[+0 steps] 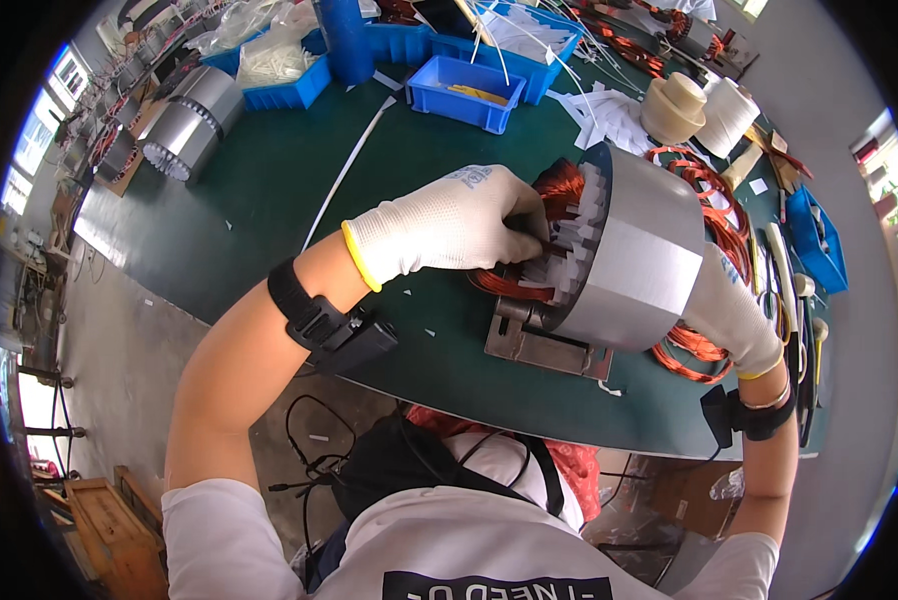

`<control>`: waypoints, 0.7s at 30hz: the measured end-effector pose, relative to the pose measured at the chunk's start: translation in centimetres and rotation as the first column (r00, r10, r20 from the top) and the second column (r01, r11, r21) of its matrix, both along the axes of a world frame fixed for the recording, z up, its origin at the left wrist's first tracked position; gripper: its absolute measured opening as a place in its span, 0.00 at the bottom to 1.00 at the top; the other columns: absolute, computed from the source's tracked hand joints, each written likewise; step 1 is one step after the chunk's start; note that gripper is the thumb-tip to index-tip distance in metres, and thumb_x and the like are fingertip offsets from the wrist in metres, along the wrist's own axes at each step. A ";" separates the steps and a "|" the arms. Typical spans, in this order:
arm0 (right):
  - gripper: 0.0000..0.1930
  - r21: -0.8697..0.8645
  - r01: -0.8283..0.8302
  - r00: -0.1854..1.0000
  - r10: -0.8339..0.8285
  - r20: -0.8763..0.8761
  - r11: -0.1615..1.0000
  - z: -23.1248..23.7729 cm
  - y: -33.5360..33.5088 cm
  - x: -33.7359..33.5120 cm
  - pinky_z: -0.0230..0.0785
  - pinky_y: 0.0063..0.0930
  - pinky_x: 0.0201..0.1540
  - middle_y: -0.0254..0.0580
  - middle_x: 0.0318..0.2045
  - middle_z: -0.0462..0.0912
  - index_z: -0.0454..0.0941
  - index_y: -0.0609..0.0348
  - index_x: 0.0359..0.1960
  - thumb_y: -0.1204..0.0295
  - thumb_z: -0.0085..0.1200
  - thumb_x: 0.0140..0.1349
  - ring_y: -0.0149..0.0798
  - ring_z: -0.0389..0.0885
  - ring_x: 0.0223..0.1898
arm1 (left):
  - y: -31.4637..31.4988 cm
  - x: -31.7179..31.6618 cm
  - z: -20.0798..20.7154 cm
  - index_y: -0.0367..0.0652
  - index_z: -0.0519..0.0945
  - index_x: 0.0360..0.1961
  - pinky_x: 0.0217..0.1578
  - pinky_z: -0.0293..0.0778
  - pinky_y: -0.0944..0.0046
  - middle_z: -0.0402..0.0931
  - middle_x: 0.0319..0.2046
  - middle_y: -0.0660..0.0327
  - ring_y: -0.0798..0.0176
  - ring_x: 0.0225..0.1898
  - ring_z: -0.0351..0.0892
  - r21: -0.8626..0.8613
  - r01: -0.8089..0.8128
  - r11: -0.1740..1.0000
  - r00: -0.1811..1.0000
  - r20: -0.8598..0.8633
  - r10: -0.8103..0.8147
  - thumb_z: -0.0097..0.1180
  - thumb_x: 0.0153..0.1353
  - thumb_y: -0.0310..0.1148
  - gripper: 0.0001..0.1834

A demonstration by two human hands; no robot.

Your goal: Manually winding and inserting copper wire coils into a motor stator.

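Shirt [449,540], stator [637,255], bin [457,112]: yellow strips [479,94], perhaps

Wire coils [697,347] on green table [269,190]

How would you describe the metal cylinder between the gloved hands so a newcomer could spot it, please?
On the green table, find the brown metal stand by the near edge. Above it, between left hand and right hand, sits the grey cylinder; orange wire bundles emerge from its end, while the far-left cylinder shows none.
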State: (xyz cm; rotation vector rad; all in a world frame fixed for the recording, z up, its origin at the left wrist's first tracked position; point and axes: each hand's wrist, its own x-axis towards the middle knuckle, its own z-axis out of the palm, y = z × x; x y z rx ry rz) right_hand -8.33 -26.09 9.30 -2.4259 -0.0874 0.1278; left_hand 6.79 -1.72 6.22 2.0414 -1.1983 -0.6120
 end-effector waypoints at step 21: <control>0.12 -0.017 0.256 0.948 -0.247 0.198 0.967 -3.3 -0.2 -2.1 0.73 0.28 0.39 0.47 0.33 0.81 0.77 0.68 0.39 0.79 0.62 0.53 0.38 0.80 0.33 | -0.9 -2.1 -2.9 0.50 0.82 0.27 0.23 0.71 0.58 0.79 0.22 0.62 0.55 0.24 0.80 -0.175 -0.178 0.968 0.702 0.668 0.249 0.63 0.50 0.33 0.03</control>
